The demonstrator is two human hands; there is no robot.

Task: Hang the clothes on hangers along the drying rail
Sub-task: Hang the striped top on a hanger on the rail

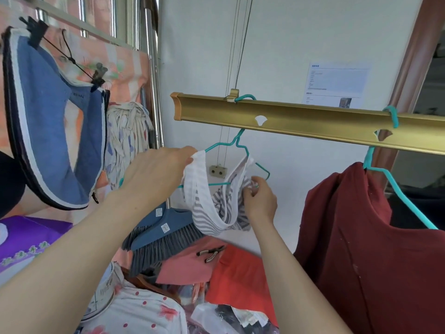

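A gold drying rail runs across the middle of the view. A teal wire hanger hangs from it by its hook. A grey-and-white striped garment is draped over that hanger. My left hand pinches the white band of the garment at the hanger's left shoulder. My right hand grips the striped cloth at the hanger's right end. A dark red shirt hangs on a second teal hanger further right on the rail.
A blue garment hangs on a black clip hanger at the left. A blue-grey broom head leans below the hands. Loose clothes, pliers and a purple box fill the bottom. A brown door frame stands right.
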